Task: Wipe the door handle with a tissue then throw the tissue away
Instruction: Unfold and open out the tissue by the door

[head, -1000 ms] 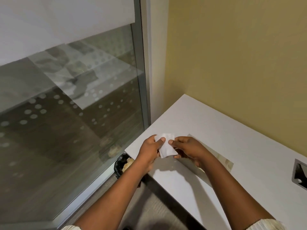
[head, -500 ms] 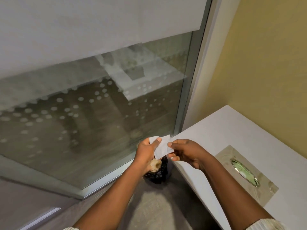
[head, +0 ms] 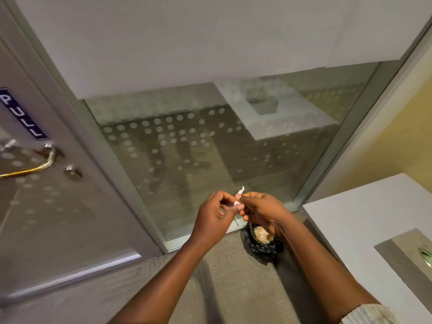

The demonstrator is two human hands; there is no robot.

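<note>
A small white tissue (head: pixel 239 197) is held between both hands in front of the glass wall, seen edge-on, with only its top corner and a thin strip showing. My left hand (head: pixel 214 217) pinches it from the left and my right hand (head: pixel 260 210) pinches it from the right. The metal door handle (head: pixel 35 166) curves out from the grey door at the far left, under a blue PULL sign (head: pixel 22 114). A black-lined waste bin (head: pixel 261 242) with crumpled paper inside stands on the floor just below my right hand.
A round lock cylinder (head: pixel 73 174) sits right of the handle. The glass wall (head: pixel 210 148) with frosted dots fills the middle. A white desk (head: pixel 364 218) with a metal grommet (head: pixel 425 253) juts in at the right, against a yellow wall (head: pixel 397 136). Grey carpet (head: pixel 222 288) lies below.
The view has swung left, away from the desk, bringing the door and its handle into sight. The tissue, flat before, is turned edge-on between both hands.
</note>
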